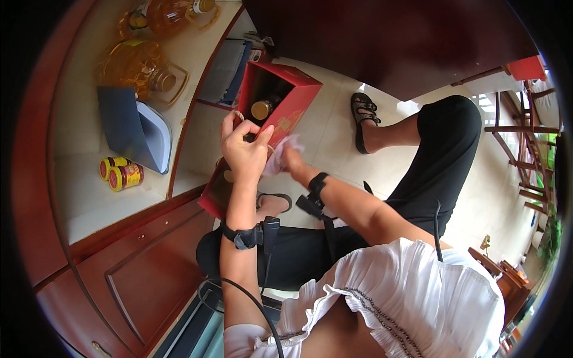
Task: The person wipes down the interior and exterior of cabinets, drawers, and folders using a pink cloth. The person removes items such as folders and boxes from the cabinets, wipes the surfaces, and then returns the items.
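My left hand (245, 150) grips the twisted rope handle (239, 115) of a red gift carton (286, 123), which I hold tilted in front of the cabinet. Inside its open top stands a bottle with a gold cap (261, 109). Below my left hand more of the red carton (212, 199) shows; my forearm hides part of it. A pale lilac cloth (282, 154) is bunched in my right hand (292, 161), against the carton's printed side. Part of the cord passes close to that cloth.
Two large oil bottles (134, 67) (168, 15), a dark blue folder (123, 125) and two jars with yellow lids (123, 174) sit in the open cabinet. More folders (226, 71) stand in the adjoining compartment. A dark door panel (380, 40) overhangs the tiled floor (327, 107). Wooden chairs (521, 129) stand right.
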Tool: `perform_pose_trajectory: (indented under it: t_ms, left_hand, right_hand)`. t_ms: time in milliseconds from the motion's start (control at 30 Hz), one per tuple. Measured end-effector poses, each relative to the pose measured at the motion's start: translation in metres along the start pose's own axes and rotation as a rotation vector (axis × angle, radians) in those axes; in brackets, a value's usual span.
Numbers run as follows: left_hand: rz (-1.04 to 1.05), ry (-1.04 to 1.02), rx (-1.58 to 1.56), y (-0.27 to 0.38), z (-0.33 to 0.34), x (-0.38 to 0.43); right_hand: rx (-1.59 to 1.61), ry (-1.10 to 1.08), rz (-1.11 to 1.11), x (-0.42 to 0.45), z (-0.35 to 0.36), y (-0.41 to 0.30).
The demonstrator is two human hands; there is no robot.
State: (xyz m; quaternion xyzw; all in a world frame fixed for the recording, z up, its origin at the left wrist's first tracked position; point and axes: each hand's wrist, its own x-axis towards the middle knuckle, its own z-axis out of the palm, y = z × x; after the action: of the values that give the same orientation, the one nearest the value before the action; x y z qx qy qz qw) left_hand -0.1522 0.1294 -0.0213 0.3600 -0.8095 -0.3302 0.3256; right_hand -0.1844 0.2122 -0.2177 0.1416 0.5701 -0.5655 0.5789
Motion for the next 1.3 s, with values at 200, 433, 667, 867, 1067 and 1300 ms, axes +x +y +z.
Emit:
perform_pose_trajectory:
  t_ms: [200, 433, 667, 867, 1067, 1300]
  left_hand:
    - [0.146, -0.044, 0.047, 0.014, 0.012, 0.005]
    - [0.308, -0.224, 0.081, 0.010, 0.007, -0.005]
    - [0.440, -0.451, 0.152, -0.010, 0.017, -0.036]
    - [0.679, -0.686, 0.327, -0.023, 0.032, -0.056]
    - [0.919, -0.806, 0.385, -0.039, 0.058, -0.091]
    - [0.908, -0.913, 0.468, -0.036, 0.060, -0.102]
  right_hand:
    - [-0.018, -0.088, -0.072, 0.021, -0.026, -0.009]
    - [0.381, 0.053, -0.212, 0.029, -0.159, -0.121]
    - [-0.084, -0.785, 0.096, -0.036, -0.183, -0.148]
    - [-0.200, -0.195, 0.074, -0.036, -0.221, -0.153]
    - [-0.483, -0.211, 0.044, -0.049, -0.195, -0.199]
    - [-1.020, -0.239, -0.163, -0.058, -0.072, -0.159]
